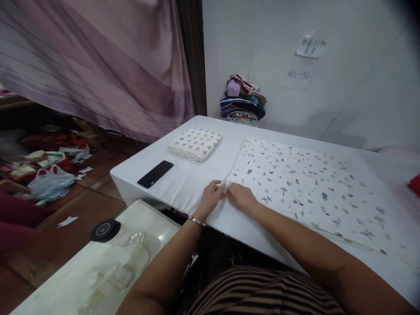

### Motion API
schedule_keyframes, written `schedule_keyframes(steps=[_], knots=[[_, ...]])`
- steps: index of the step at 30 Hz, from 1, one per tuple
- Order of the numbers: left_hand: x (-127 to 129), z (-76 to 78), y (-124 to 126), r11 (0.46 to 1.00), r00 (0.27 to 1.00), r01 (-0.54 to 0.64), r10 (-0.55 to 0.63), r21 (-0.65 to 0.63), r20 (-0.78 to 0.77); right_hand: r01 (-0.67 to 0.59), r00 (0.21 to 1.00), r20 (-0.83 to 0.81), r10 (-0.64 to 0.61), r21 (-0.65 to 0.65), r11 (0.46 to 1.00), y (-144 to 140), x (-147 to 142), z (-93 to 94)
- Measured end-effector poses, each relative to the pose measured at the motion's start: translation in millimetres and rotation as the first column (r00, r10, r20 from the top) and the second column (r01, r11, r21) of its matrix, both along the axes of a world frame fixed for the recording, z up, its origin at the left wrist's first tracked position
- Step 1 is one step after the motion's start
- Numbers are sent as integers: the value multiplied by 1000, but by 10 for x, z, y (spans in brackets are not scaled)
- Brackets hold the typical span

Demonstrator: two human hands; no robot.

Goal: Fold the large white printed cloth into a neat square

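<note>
Printed cloth (pixel 311 188) is lying spread flat on the white table (pixel 187 179). Left hand (pixel 211 197) and right hand (pixel 241 197) are both pinching its near-left corner, touching. Keeping edges aligned while lifting looks best. Farther off: phone (pixel 155 173), folded cloth (pixel 195 143), clothes stack (pixel 243 99).

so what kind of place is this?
Probably a small home or workshop room set up for folding cloth. Both hands, left hand and right hand, pinch a printed cloth on a white table; a folded cloth and a pile of fabrics sit nearby.
</note>
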State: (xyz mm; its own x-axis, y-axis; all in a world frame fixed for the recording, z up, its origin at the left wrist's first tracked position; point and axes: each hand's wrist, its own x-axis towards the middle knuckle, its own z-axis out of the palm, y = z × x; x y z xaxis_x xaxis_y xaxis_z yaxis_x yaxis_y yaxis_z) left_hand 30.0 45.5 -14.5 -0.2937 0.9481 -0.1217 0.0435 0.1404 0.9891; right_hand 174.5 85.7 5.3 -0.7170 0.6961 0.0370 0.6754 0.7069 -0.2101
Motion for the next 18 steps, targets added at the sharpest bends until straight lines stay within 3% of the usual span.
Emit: schedule_keyframes(steps=[4,7,11,14,18], knots=[[-17,25,82,994,995,4,-15,-112,-95,15,1000,0,-15,2,1000,5,-31,-51],[-26,73,93,990,955,-1,-40,-139,-295,-21,999,-37,21,9,1000,-24,-8,-53],[-1,161,24,996,743,-22,-41,-87,-668,-40,994,-101,45,43,998,-112,182,-6],[33,194,-7,990,627,-14,-102,-142,-772,-18,999,-45,22,90,996,-175,479,-9],[57,203,5,975,489,-9,-189,-222,-851,55,998,-11,-54,140,989,-242,1086,-85]])
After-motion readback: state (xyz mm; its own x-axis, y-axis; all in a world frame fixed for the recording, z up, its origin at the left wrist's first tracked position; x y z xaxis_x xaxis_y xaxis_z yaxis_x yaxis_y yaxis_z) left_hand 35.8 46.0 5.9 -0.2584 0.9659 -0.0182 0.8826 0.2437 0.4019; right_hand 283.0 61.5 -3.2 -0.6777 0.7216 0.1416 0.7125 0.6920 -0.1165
